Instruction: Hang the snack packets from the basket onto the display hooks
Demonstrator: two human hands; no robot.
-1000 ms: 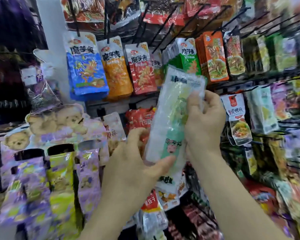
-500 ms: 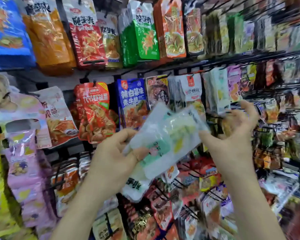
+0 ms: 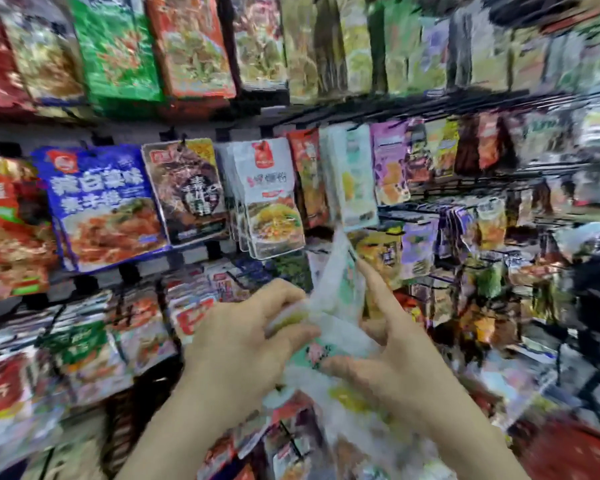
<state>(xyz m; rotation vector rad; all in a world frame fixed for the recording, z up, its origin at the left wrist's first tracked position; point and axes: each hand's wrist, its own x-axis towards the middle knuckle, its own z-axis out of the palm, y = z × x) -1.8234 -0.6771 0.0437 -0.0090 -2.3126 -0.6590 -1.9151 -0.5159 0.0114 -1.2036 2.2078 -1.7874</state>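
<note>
The frame is blurred by motion. Both hands hold pale, see-through snack packets with green print (image 3: 329, 327) low in front of the display. My left hand (image 3: 243, 344) grips them from the left, thumb on the front. My right hand (image 3: 395, 355) holds them from the right with its forefinger stretched up along one packet that sticks upward. Matching pale green packets (image 3: 354, 181) hang on a hook just above. Whether the held bundle is two packets or more I cannot tell.
Rows of hanging packets fill the wall: a blue one (image 3: 101, 206), a dark one (image 3: 187, 188), a white one (image 3: 271, 199). A black rail (image 3: 430, 102) crosses above. A red surface (image 3: 568, 455) shows at the bottom right, a dark shape (image 3: 596, 278) at the far right.
The view has dropped and moved closer to the shelves. Both hands have come down with the packets, and the right hand has closed in on them from the side.
</note>
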